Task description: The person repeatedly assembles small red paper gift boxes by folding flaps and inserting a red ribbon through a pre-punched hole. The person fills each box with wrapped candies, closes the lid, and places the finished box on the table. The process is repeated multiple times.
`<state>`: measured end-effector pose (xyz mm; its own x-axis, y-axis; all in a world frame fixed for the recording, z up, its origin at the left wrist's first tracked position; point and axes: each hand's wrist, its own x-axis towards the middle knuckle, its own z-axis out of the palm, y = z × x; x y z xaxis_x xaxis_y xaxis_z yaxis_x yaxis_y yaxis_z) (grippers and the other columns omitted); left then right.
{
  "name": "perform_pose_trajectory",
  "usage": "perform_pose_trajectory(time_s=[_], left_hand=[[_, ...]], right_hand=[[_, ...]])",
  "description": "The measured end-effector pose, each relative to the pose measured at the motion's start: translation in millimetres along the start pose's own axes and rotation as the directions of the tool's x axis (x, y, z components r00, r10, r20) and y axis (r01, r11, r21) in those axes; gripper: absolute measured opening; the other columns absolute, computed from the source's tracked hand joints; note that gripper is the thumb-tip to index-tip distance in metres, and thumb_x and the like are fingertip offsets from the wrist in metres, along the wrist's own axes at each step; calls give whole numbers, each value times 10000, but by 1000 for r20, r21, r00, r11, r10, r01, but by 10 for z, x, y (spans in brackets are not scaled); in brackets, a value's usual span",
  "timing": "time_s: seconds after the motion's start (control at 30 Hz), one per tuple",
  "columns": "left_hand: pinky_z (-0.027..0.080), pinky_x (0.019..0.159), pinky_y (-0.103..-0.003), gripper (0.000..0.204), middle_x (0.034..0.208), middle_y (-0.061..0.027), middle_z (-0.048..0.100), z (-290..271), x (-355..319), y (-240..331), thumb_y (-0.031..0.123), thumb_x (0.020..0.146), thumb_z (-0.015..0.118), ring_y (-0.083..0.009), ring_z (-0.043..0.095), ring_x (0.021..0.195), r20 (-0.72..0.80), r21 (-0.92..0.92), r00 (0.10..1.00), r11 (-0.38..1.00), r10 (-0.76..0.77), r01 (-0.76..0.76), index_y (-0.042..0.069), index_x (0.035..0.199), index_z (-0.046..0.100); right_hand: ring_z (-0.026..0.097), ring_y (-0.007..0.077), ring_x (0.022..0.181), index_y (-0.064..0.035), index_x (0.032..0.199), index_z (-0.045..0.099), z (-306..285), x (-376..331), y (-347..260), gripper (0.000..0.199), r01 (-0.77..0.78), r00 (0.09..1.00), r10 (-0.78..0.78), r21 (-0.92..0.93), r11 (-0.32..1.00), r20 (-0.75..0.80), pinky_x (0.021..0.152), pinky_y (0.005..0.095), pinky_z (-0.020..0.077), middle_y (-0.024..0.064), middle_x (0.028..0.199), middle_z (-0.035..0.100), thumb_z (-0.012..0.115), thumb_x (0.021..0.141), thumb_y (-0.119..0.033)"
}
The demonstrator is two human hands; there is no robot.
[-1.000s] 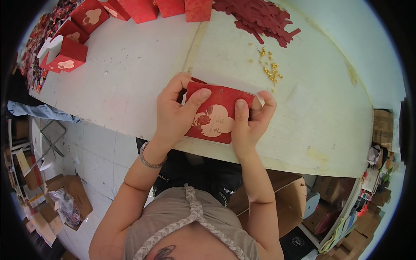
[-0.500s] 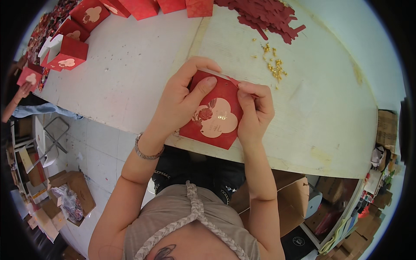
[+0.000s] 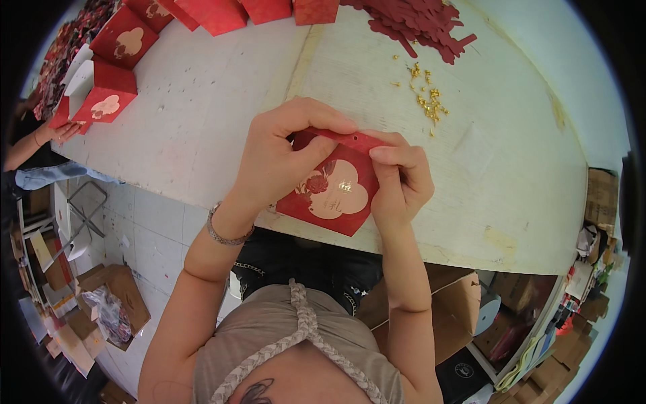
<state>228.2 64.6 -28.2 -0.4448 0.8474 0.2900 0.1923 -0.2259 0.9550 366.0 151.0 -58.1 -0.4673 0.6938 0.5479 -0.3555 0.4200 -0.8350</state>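
Far left edge of the frame: another person's hand (image 3: 59, 132) rests at the edge of the white worktable (image 3: 202, 121), just beside a folded red card box with a pale flower-shaped panel (image 3: 101, 101). More red folded card boxes (image 3: 202, 13) line the top left and top centre edge.

Centre: left hand (image 3: 279, 158) with a silver bracelet (image 3: 225, 232) on the wrist, fingers curled over the top left of a red paper envelope with a cream flower-shaped window and gold print (image 3: 333, 192), thumb pressed on its front face, so it is grasping the envelope. The envelope is held tilted above the near table edge, lower corner pointing down toward the person's lap, top flap bent over.

Right of it: right hand (image 3: 400, 178), fingers clenched on the envelope's top right edge, pinching the flap; whether the fingertips sit under or on the flap is hard to tell here.

Upper centre-right of the frame: scatter of small gold metal bits (image 3: 427, 97) on the table, well apart from the hands. Above them, heap of dark red cut paper strips (image 3: 417, 20).

Lower right: brown cardboard boxes (image 3: 464, 303) under the table.
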Motion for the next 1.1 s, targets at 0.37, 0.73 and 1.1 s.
perform_pose_trajectory(time_s=[0.37,0.73,1.1], left_hand=[[480,681,-239,155,862,-71,651,-36,-6,-55,-66,764,573,-133,597,767,37,69,981,978,193,-195,25,840,672],[487,741,-262,241,958,-79,653,-107,-196,-5,-40,817,567,-109,589,836,62,-245,973,942,-221,229,1,1047,624],[406,926,-326,386,1160,-135,557,224,-72,114,106,831,615,-243,534,1067,-282,246,952,968,120,-49,11,1193,523]], right_hand=[[570,83,734,-19,868,559,-29,-69,-35,26,-81,997,81,14,997,15,636,196,446,137,961,645,578,865,-36],[621,129,712,-15,1098,589,-159,-72,-381,257,-417,856,482,-303,857,187,628,258,481,94,894,667,611,859,-108],[617,287,911,-3,965,627,273,119,-186,231,360,923,-207,-536,764,324,711,333,513,115,986,645,596,737,-23]])
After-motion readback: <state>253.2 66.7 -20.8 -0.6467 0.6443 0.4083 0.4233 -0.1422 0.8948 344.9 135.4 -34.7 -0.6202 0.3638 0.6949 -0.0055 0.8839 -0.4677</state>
